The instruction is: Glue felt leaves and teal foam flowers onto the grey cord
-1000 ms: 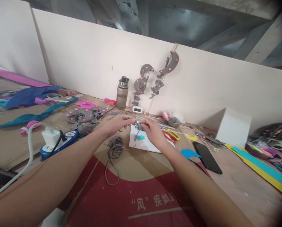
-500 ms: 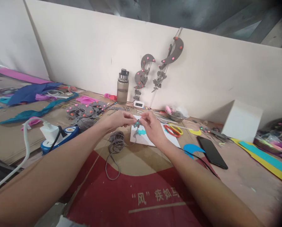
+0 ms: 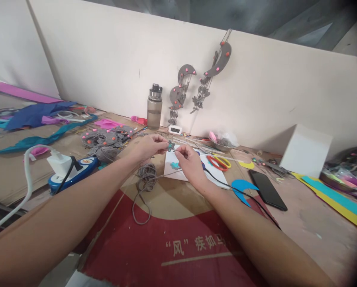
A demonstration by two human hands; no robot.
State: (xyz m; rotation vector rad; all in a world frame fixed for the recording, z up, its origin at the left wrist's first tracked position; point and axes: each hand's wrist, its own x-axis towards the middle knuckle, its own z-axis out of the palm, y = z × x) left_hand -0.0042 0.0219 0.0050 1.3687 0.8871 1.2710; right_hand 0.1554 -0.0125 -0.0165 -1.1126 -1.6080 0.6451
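Note:
My left hand [image 3: 150, 149] pinches a small teal star-like piece [image 3: 171, 146], partly wrapped in grey yarn, by its left side. Just right of it, the fingers of my right hand [image 3: 192, 162] are pinched together. The grey yarn [image 3: 172, 173] runs toward my right hand from a loose ball of yarn [image 3: 147, 175] on the cardboard; its end at my fingertips is too small to see clearly. Below my hands lies a white sheet [image 3: 183, 177] with a teal cut-out [image 3: 175, 165] on it. A blue-handled tool [image 3: 203, 164] with a black cord is partly hidden behind my right hand.
Scissors [image 3: 217, 163], a blue crescent [image 3: 241, 193] and a black phone [image 3: 268, 190] lie to the right. A water bottle [image 3: 154, 109] stands by the wall under hanging grey crescents [image 3: 177, 95]. At left are a blue power strip [image 3: 89, 163] and dotted grey pieces [image 3: 99, 137].
The teal piece has gone up and slightly left, held by my left hand. My right hand has shifted a little away and lower, and the yarn now stretches across to it.

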